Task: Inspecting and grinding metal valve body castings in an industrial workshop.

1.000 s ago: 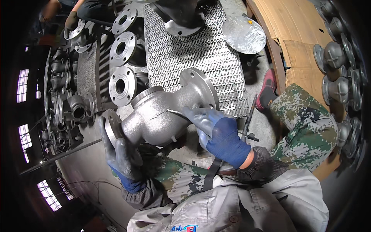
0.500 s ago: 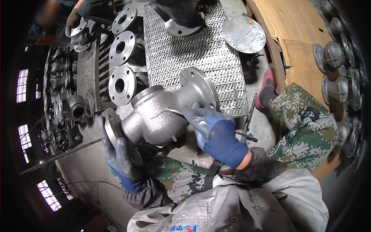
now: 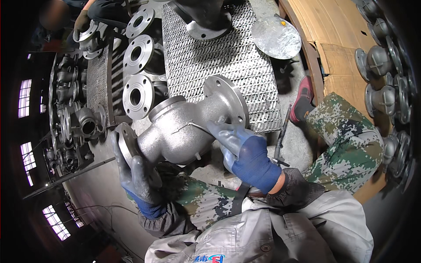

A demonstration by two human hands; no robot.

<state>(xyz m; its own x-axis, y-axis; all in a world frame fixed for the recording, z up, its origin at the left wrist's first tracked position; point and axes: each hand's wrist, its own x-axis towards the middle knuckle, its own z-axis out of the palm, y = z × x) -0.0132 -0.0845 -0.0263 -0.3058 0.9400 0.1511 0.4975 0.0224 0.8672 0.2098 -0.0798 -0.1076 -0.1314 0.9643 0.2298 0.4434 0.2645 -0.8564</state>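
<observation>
A grey cast-metal valve body [image 3: 175, 136] with a flange at each end and a threaded round opening rests over my lap, tilted. My left hand [image 3: 138, 175], in a grey-coated blue glove, is closed round the rim of its left flange [image 3: 126, 142]. Gloved the same way, my right hand [image 3: 234, 140] is closed on a slim metal rod-like tool [image 3: 199, 127]. The tool's thin tip meets the body's surface beside a raised arrow mark. A dark end shows beyond my right wrist, perhaps the same tool; the grip hides its middle.
A ridged metal plate [image 3: 223, 61] lies ahead, with another valve body [image 3: 208, 24] at its far end. Several flanged castings [image 3: 138, 96] line its left side. A round metal disc [image 3: 276, 38] and cardboard [image 3: 346, 57] are right. Another person's gloved hand [image 3: 82, 22] touches a casting far left.
The tool's tip shifts slightly against the valve body, and the dark end beyond my right wrist drops a little. My left hand keeps its hold on the flange.
</observation>
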